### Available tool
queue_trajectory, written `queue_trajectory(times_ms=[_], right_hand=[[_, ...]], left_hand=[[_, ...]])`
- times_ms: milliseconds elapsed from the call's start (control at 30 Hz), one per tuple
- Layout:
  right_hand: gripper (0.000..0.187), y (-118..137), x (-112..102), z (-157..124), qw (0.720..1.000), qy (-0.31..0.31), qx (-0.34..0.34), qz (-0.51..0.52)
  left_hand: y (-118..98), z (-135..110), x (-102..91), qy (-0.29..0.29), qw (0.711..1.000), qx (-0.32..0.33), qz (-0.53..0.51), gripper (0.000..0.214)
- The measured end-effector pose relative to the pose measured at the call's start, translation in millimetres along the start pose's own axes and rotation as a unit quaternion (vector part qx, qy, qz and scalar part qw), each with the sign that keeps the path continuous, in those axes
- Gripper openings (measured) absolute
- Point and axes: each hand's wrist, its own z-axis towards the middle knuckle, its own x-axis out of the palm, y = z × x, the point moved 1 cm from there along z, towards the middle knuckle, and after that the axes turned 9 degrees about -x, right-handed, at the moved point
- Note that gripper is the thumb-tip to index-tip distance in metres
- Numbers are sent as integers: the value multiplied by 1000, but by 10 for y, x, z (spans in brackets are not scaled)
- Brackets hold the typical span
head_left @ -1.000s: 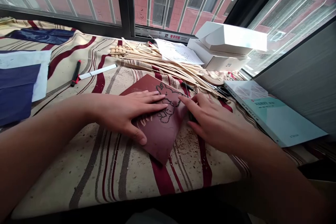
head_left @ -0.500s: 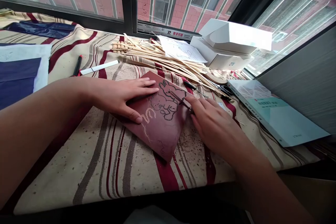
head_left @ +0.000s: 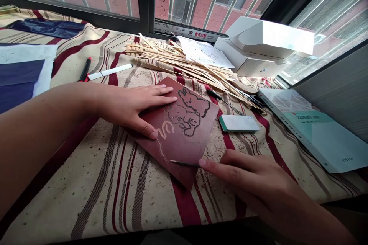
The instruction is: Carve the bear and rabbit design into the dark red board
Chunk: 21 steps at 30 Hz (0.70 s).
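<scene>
A reddish-brown board (head_left: 184, 147) lies tilted on the striped cloth, with rabbit-like figures cut into it in dark and pale lines. Spread flat across its upper left part is my left hand (head_left: 135, 105), thumb and fingers apart. My right hand (head_left: 253, 180) grips a thin carving tool (head_left: 185, 164), index finger stretched along it. The tool's tip is over the board's lower corner; whether it touches cannot be made out. The handle is hidden in my palm. Right of the board rests a white block with a green edge (head_left: 239, 123), perhaps an eraser.
Behind the board are a black-handled tool (head_left: 214, 94), thin wooden sticks (head_left: 172, 61), a drawing on paper (head_left: 204, 51) and a white box (head_left: 250, 59). A book (head_left: 316, 130) lies at right, markers (head_left: 110, 71) at left. Crumbs dot the striped cloth (head_left: 94, 183).
My right hand has moved the carving tool down from the upper rabbit figure to the board's lower corner, uncovering the white block. My left hand stays on the board. The view has shifted slightly.
</scene>
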Motion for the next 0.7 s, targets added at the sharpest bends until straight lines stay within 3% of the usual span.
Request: queue_trajectory(times_ms=[300, 700], right_hand=[[51, 57, -6, -13, 998, 39, -29, -36], [45, 109, -134, 213, 987, 83, -101, -93]], left_hand=[[-33, -14, 2, 0, 1000, -1, 4, 121], [-21, -14, 14, -10, 1000, 10, -19, 121]])
